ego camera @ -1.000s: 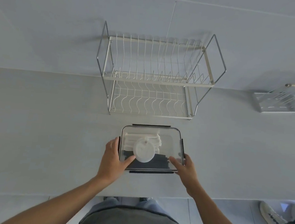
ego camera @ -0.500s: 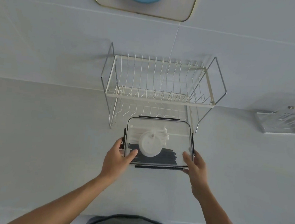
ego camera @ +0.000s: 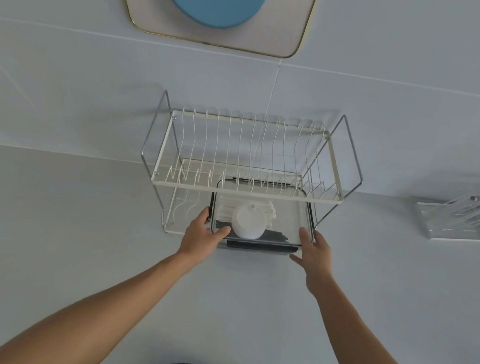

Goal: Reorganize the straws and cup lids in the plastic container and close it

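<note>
A clear plastic container [ego camera: 288,218] with a transparent lid and dark clips sits partly under the upper shelf of a wire dish rack [ego camera: 250,153], on the rack's lower tier. Through the lid I see white cup lids [ego camera: 248,223] stacked in the middle, white straws [ego camera: 226,208] behind them and black straws [ego camera: 274,234] in front. My left hand [ego camera: 200,235] grips the container's left front corner, thumb on the lid. My right hand [ego camera: 314,250] holds its right front corner.
The two-tier rack stands against a white tiled wall on a pale counter [ego camera: 68,239]. A clear acrylic holder [ego camera: 461,221] lies at the right. A framed board with a blue oval [ego camera: 214,2] hangs on the wall above.
Both hands have pushed the closed container away from me across the counter and into the lower tier of the dish rack. The view has tilted upward.
</note>
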